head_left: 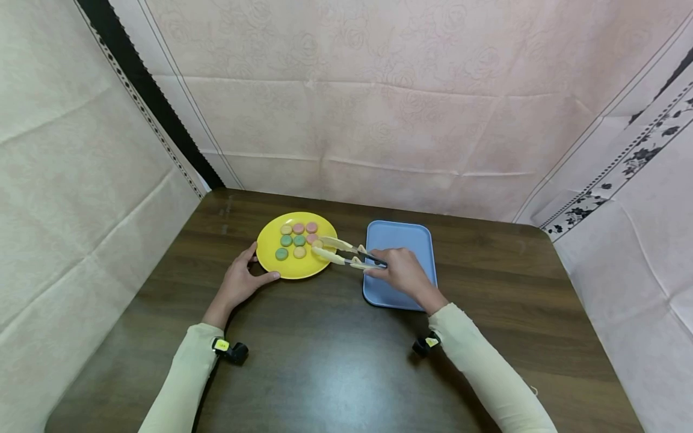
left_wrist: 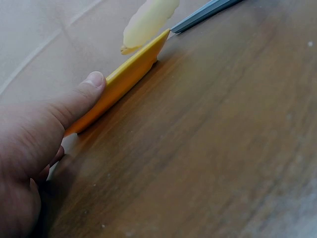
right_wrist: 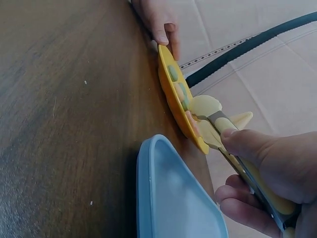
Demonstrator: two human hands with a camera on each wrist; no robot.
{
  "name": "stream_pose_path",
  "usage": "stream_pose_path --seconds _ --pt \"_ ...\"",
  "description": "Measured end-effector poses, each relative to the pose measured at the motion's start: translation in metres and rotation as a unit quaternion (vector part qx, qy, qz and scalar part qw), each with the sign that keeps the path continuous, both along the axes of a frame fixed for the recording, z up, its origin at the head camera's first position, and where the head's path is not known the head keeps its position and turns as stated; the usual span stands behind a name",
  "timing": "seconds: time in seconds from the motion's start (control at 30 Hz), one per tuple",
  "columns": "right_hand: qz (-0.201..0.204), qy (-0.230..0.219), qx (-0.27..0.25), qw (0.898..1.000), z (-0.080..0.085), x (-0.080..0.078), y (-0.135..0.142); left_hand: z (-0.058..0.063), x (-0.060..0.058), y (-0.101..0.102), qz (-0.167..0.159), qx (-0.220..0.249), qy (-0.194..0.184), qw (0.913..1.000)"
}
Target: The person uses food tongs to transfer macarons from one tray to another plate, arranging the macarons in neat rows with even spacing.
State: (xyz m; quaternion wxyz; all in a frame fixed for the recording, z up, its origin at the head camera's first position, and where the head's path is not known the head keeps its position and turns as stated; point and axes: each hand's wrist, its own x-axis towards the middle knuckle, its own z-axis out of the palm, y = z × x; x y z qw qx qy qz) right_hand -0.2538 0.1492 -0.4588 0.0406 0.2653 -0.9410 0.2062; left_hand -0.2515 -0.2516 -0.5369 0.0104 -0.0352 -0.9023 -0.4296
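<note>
A yellow plate (head_left: 265, 264) bears several small round macaron-like pieces in green, pink and cream, such as a green one (head_left: 281, 254). My left hand (head_left: 243, 279) holds the plate's left rim, thumb at the near side and fingers round the far side. My right hand (head_left: 400, 272) grips a pair of tongs (head_left: 354, 260) with cream tips and dark handles. Their spread tips reach over the plate's right part, next to a cream piece (head_left: 317, 243); whether they touch it I cannot tell. In the right wrist view the tongs (right_wrist: 230, 139) slant toward the plate (right_wrist: 171, 99).
A blue tray (head_left: 387, 294) lies right of the plate, partly beneath my right hand and forearm. Both rest on a dark wooden table (head_left: 325, 361). Pale patterned cloth (head_left: 368, 120) hangs behind the table and along both sides.
</note>
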Motion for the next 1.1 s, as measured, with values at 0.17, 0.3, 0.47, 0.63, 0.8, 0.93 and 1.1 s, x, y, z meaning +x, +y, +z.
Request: stream_pose_path --seconds 0.17,0.3,0.47,0.63,0.8,0.93,1.1 --pt "-0.005 -0.012 0.004 1.0 0.0 -0.001 -0.004 0.0 0.001 0.0 0.003 0.001 0.001 1.0" --pt "-0.013 -0.02 0.011 1.0 0.0 -0.002 -0.006 0.0 0.001 0.0 0.002 0.0 0.002 1.0" --pt "-0.02 -0.031 0.017 0.999 0.001 -0.003 -0.008 0.0 0.001 0.0 0.001 0.001 0.0 1.0" --pt "-0.011 -0.03 0.017 0.999 0.004 -0.004 -0.007 0.0 0.001 0.001 0.001 0.0 0.001 1.0" --pt "-0.009 -0.012 0.0 1.0 0.005 0.0 0.0 0.0 0.001 0.001 0.001 0.003 -0.005 1.0" --pt "-0.021 -0.002 -0.041 0.999 0.008 0.008 0.016 -0.001 0.001 0.001 0.001 0.005 -0.004 1.0" --pt "-0.073 0.01 -0.093 0.993 0.012 0.023 0.042 -0.001 0.0 0.001 0.002 0.005 -0.003 1.0"
